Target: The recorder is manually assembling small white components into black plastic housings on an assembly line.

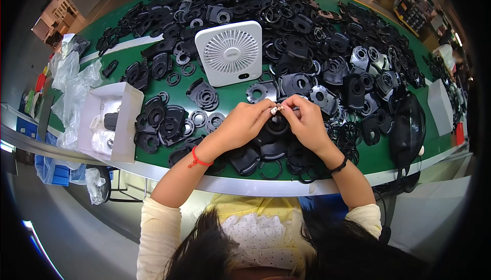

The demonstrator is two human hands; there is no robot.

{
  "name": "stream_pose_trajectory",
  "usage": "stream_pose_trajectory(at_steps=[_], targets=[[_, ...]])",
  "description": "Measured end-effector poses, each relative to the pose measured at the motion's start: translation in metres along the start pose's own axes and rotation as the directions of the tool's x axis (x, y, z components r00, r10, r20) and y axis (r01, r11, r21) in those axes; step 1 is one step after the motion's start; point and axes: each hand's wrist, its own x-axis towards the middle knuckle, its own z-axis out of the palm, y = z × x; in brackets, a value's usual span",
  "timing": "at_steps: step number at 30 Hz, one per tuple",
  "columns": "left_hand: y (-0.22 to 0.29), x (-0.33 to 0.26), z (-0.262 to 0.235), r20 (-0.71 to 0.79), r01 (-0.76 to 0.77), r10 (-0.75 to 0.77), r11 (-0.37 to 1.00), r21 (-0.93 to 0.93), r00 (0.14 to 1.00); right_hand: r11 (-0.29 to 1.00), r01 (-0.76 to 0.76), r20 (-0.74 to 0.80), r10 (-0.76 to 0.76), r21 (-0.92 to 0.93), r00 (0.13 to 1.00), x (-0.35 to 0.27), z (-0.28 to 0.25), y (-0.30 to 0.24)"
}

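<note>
Both hands meet over the near middle of the green table, fingers closed. My left hand (241, 125), with a red cord at its wrist, pinches at a small whitish thing (276, 110), too small to name. From the other side my right hand (308, 125), a dark band at its wrist, closes its thumb and fingers at the same spot. Just below the fingertips lies a round black plastic part (276, 125); whether the fingers touch it I cannot tell. More black plastic housings (245, 160) with round openings lie beneath the wrists.
A white fan (230, 54) stands upright beyond my hands. Black plastic parts (302, 45) are heaped across the green table (169, 96). At the left are an open white box (128, 121) and clear plastic bags (76, 85); at the right, a black bag (407, 131) and a white box (440, 107).
</note>
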Motion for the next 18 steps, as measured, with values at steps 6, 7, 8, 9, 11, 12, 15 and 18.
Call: stream_pose_trajectory(at_steps=[6, 7, 8, 9, 11, 12, 15, 18], targets=[[-0.007, 0.002, 0.001, -0.147, 0.185, -0.252, 0.913, -0.363, 0.956, 0.933, -0.323, 0.068, 0.316, 0.159, 0.946, 0.002, -0.008, -0.014], [-0.003, 0.004, -0.001, -0.086, 0.269, -0.367, 0.804, -0.531, 0.926, 0.883, -0.335, 0.118, 0.313, 0.328, 0.942, 0.001, -0.009, -0.011], [-0.007, 0.006, -0.001, -0.072, 0.263, -0.372, 0.768, -0.584, 0.925, 0.803, -0.344, 0.166, 0.302, 0.486, 0.939, 0.001, -0.008, -0.008], [-0.010, 0.006, -0.002, -0.075, 0.263, -0.374, 0.768, -0.584, 0.924, 0.778, -0.315, 0.189, 0.251, 0.544, 0.949, 0.001, -0.004, -0.005], [-0.014, 0.004, -0.004, -0.050, 0.222, -0.315, 0.765, -0.604, 0.948, 0.777, -0.349, 0.281, 0.230, 0.524, 0.932, 0.000, -0.003, -0.011], [-0.013, 0.004, -0.006, -0.048, 0.222, -0.313, 0.766, -0.604, 0.949, 0.786, -0.366, 0.316, 0.228, 0.498, 0.921, 0.000, -0.005, -0.011], [-0.005, 0.001, -0.012, 0.071, 0.209, -0.200, 0.851, -0.482, 0.977, 0.819, -0.432, 0.382, 0.288, 0.377, 0.878, 0.003, -0.013, -0.002], [-0.007, 0.001, -0.006, 0.071, 0.238, -0.231, 0.862, -0.447, 0.970, 0.871, -0.386, 0.300, 0.297, 0.305, 0.907, 0.005, -0.008, -0.013]])
